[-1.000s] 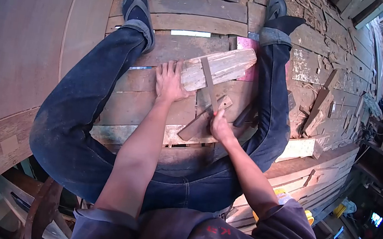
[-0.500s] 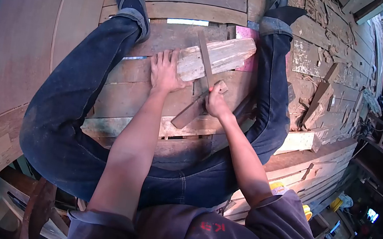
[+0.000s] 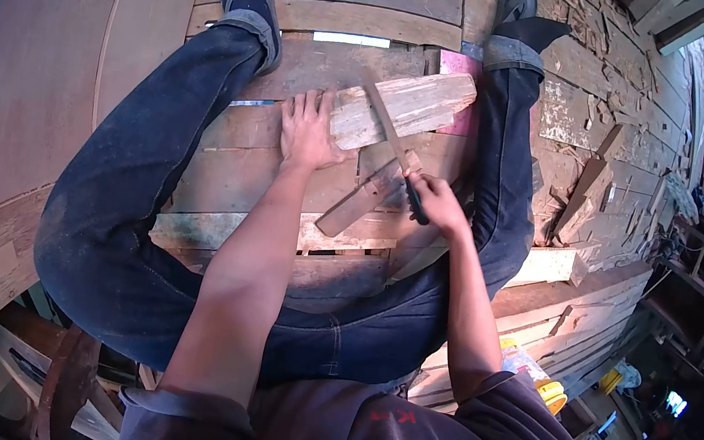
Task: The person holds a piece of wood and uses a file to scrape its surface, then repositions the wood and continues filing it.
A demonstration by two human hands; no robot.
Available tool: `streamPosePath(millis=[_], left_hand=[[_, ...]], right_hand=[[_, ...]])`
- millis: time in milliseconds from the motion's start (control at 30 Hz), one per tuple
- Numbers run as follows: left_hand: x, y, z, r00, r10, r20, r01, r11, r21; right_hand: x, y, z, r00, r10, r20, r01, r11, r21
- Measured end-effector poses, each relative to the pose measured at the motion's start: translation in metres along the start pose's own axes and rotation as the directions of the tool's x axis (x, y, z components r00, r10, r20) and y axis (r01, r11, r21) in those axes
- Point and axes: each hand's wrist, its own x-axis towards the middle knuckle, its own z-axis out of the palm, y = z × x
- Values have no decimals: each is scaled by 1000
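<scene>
A rough, pale block of wood [image 3: 407, 107] lies slanted on the plank floor between my legs. My left hand [image 3: 307, 128] is spread flat at the block's left end, fingers pointing away from me and thumb along its near corner. In my right hand [image 3: 435, 204] is the black handle of a hand saw [image 3: 384, 119], whose long narrow brown blade lies across the block; its teeth are too small to see. Under and beside the blade's near part, a flat brown piece [image 3: 349, 210] rests on the floor, with a small wood bit [image 3: 410, 161] near its upper end.
My jean-clad legs [image 3: 508, 162] frame the work on both sides. Chips and offcuts [image 3: 589, 179] litter the planks at right. A smooth wooden panel [image 3: 37, 59] stands along the left. Stacked boards [image 3: 578, 302] and a yellow item [image 3: 551, 396] are at lower right.
My right hand has moved toward me and to the right, drawing the saw back along its length, and its black handle now shows. My left hand stays on the block's end.
</scene>
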Motion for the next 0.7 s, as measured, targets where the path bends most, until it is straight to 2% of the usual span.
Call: streamPosePath(millis=[67,100,200,233,367,533,567,667,700], left_hand=[[2,1,-1,1000,-4,4,4,1000,7],[3,0,-1,1000,-5,8,5,1000,10],[0,-1,2,1000,-7,18,7,1000,12],[2,-1,2,1000,-7,12,7,1000,11],[1,-2,5,1000,-1,-26,2,1000,27],[3,4,5,997,-58,-40,58,998,-2],[5,4,4,998,-56,-39,56,998,4],[1,5,5,998,-52,-31,52,998,18],[1,6,4,998,-50,-40,51,998,21]], right_hand=[[11,19,13,963,-207,-172,152,946,-288],[-5,5,18,942,-311,-126,225,864,-451],[-8,13,36,954,-260,-147,114,770,-628],[-6,11,44,968,-211,-138,73,757,-649],[16,21,68,965,-195,-174,54,800,-598],[20,3,55,966,-197,-169,60,804,-592],[20,0,55,967,-183,-178,33,781,-624],[6,-1,54,964,-224,-146,79,761,-644],[1,3,51,971,-191,-142,55,762,-645]])
